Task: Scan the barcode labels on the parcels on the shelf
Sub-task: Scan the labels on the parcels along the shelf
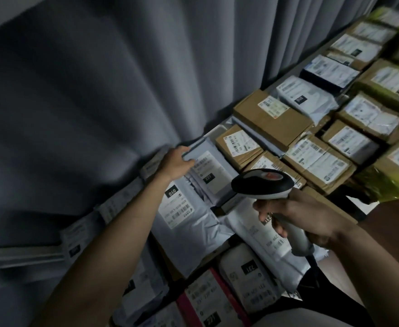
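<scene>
Handheld barcode scanner (264, 184), black-and-grey head with a red window on top, grey handle, held above the white mailers. Right hand (297, 215) wraps its fingers round the handle. Left hand (178, 164) grips the far corner of a grey-white parcel (214, 171) just left of the scanner; its label (208, 172) faces up with a black tag. Grey curtain (99, 90) crowds the parcels' left edge. Brown boxes (271, 119) pack tight beyond the scanner, touching; too blurred to count. Two hands, one scanner.

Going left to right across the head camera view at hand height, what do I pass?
Grey curtain → left hand gripping a grey parcel → scanner held in the right hand → yellow-green bag.
</scene>
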